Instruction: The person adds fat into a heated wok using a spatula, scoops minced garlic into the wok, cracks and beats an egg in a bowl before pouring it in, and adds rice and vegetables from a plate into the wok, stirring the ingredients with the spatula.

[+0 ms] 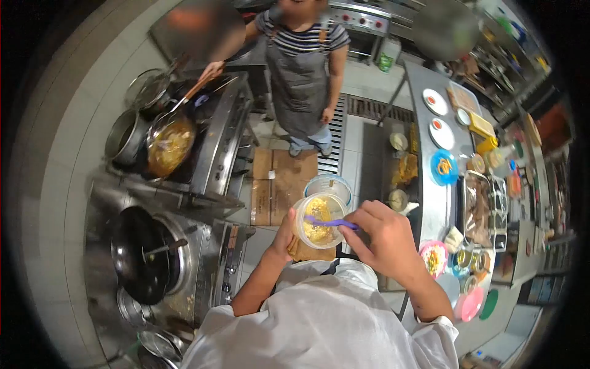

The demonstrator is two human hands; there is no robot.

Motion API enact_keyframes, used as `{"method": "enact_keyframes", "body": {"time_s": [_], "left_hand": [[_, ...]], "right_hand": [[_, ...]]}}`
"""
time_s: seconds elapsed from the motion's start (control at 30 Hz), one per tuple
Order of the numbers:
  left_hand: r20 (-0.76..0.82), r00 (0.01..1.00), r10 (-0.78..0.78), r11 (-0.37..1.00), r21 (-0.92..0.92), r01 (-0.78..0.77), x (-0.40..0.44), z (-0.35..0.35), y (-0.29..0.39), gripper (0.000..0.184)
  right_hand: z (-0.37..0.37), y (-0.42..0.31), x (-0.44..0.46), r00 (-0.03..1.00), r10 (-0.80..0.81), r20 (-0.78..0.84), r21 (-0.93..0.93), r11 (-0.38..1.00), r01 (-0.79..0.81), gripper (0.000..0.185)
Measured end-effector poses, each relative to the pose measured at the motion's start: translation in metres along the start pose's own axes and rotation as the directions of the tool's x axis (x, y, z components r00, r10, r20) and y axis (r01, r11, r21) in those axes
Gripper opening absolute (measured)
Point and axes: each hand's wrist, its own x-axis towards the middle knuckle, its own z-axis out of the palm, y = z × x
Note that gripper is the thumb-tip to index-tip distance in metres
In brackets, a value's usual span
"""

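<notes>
Tub [335, 208]: likely light and flexible; hold its side, where your left hand [285, 237] curls.
Spoon [330, 222]: probably light, stiff; your right hand [383, 238] pinches its upper end.

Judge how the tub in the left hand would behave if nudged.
The tub is probably light for its size: it looks like translucent plastic. The yellow food inside looks loose and crumbly, so it would likely shift with a tilt.

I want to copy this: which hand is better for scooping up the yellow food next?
Probably the right hand: it holds the purple utensil, whose far end is at the yellow food. The left hand is busy holding the tub.
</notes>
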Motion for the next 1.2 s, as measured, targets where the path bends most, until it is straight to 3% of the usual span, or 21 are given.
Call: {"method": "enact_keyframes", "body": {"time_s": [0.07,0.1,0.3,0.6,0.73,0.8,0.87,0.93,1.0,1.07,1.2], "left_hand": [[-0.026,0.998,0.061,0.998,-0.006,-0.062,-0.009,0.001,-0.005,0.085],[-0.045,0.994,0.095,0.995,0.0,-0.095,-0.015,0.008,-0.008,0.085],[-0.278,0.903,0.327,0.945,0.09,-0.315,-0.039,0.028,-0.026,0.084],[-0.448,0.744,0.495,0.859,0.122,-0.498,-0.095,0.038,-0.08,0.081],[-0.543,0.641,0.542,0.829,0.221,-0.513,-0.116,0.05,-0.092,0.082],[-0.559,0.605,0.567,0.81,0.244,-0.534,-0.13,0.05,-0.093,0.083],[-0.55,0.628,0.551,0.793,0.112,-0.599,-0.148,0.039,-0.096,0.083],[-0.532,0.613,0.584,0.748,0.059,-0.661,-0.169,0.033,-0.094,0.082],[-0.502,0.598,0.624,0.698,0.013,-0.716,-0.193,0.026,-0.088,0.081],[-0.571,0.535,0.622,0.71,0.124,-0.693,-0.22,0.019,-0.081,0.079],[-0.55,0.542,0.635,0.65,0.001,-0.76,-0.282,-0.006,-0.065,0.075]], "right_hand": [[0.006,0.002,-0.001,0.983,0.185,-0.013,0.116,0.976,-0.183,0.013],[0.015,0.007,0.0,0.988,0.135,-0.072,0.041,0.99,-0.133,0.013],[0.04,0.02,-0.001,0.992,0.022,-0.127,0.166,0.986,0.0,0.014],[0.076,0.012,-0.021,0.994,-0.06,-0.088,0.43,0.898,0.092,0.011],[0.089,-0.017,-0.023,0.97,-0.188,-0.155,0.442,0.865,0.239,0.009],[0.098,-0.039,-0.025,0.987,-0.15,-0.056,0.548,0.822,0.156,0.01],[0.115,-0.054,-0.025,0.982,-0.188,-0.016,0.634,0.758,0.156,0.013],[0.128,-0.076,-0.023,0.965,-0.16,0.206,0.771,0.634,-0.06,0.017],[0.141,-0.097,-0.019,0.934,-0.196,0.297,0.783,0.61,-0.121,0.019],[0.157,-0.118,-0.013,0.898,-0.224,0.379,0.785,0.592,-0.184,0.022],[0.185,-0.177,-0.002,0.821,-0.282,0.496,0.79,0.538,-0.292,0.02]]}}
